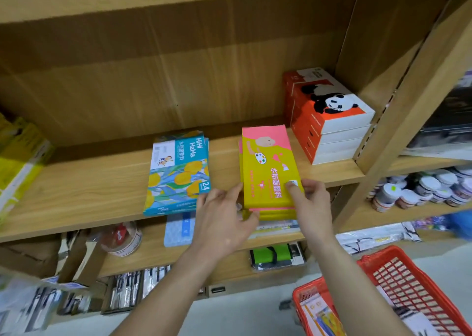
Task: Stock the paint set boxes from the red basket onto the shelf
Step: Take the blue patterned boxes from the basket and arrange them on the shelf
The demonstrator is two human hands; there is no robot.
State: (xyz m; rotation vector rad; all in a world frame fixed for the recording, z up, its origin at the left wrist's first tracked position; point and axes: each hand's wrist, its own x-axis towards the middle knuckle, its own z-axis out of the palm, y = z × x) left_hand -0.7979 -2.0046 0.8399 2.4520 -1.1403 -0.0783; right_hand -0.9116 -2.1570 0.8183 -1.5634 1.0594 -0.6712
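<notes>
A stack of yellow-and-pink paint set boxes (267,167) lies on the wooden shelf (89,195), its near end at the shelf's front edge. My left hand (222,220) grips the stack's near left corner, thumb underneath. My right hand (310,197) holds the near right corner, with its thumb pressed on the top box. To the left lies a stack of blue boxes with yellow tulips (178,174). A pile of orange panda boxes (329,116) stands at the right back. The red basket (398,292) sits low at the right with at least one box inside.
A yellow-green pack (18,157) lies at the shelf's far left. Wide bare board stretches between it and the blue boxes. Below are tape rolls (122,236), a green pouch (277,255) and packaged tools. Small paint jars (429,187) fill the neighbouring unit to the right.
</notes>
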